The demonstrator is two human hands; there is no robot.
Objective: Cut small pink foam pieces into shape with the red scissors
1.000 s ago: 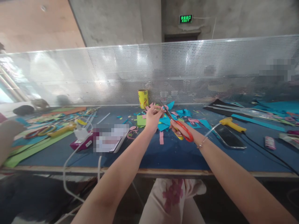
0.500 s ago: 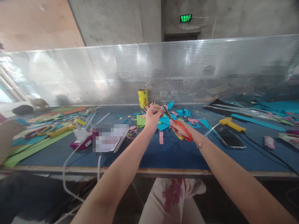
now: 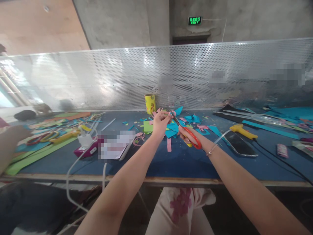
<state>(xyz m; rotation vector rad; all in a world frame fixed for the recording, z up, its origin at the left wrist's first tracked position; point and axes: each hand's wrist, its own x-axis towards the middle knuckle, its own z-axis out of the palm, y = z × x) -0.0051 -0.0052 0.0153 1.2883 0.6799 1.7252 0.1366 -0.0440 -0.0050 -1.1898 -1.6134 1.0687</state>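
Observation:
My left hand (image 3: 160,122) is raised over the blue table (image 3: 171,160), fingers pinched on a small pink paper piece (image 3: 172,113). My right hand (image 3: 187,136) grips red-handled scissors (image 3: 189,134), whose blades point up-left and meet the pink piece. Below both hands lies a scatter of blue, pink and green paper scraps (image 3: 172,129).
A yellow can (image 3: 150,103) stands at the perforated metal screen (image 3: 156,76). A phone (image 3: 239,144) and a yellow-handled tool (image 3: 242,130) lie at right. A white charger with cable (image 3: 84,141) lies left, beside green paper strips (image 3: 36,153). Another person's arm (image 3: 9,143) shows at far left.
The scissors and both hands have shifted only slightly while staying on the pink piece. Nothing else has moved.

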